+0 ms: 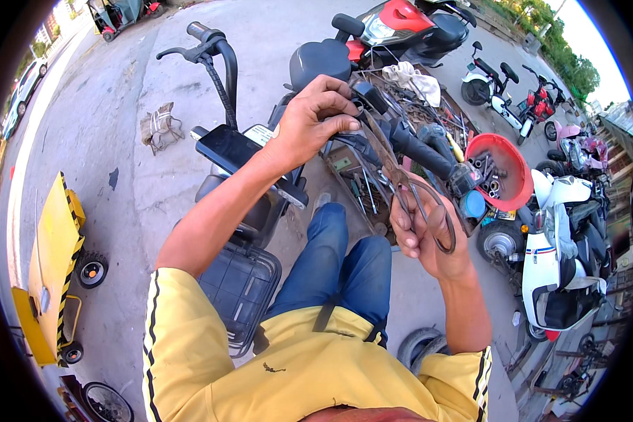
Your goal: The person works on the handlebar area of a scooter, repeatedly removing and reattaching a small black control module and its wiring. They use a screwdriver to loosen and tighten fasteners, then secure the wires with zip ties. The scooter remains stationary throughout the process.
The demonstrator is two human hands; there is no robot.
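My left hand (313, 116) is raised in front of me with thumb and fingers pinched together. What it pinches, if anything, is too small to make out. Rusty long-handled scissors (399, 174) are in my right hand (429, 228), whose fingers go around and through the loop handles. Their blades point up and left, with the tips close to my left fingertips. Below and left of my left wrist is a dark phone-like screen (228, 148) on a small electric scooter. That scooter's black handlebar (226, 67) rises beyond my left forearm.
Behind my hands stands a tray of loose tools (362, 186) with a white cloth (413, 81). A red bowl (503, 169) holds metal sockets, beside a blue cup (472, 204). A black basket (239, 295) sits by my legs. Parked scooters (563, 267) line the right; a yellow cart (53, 260) stands left.
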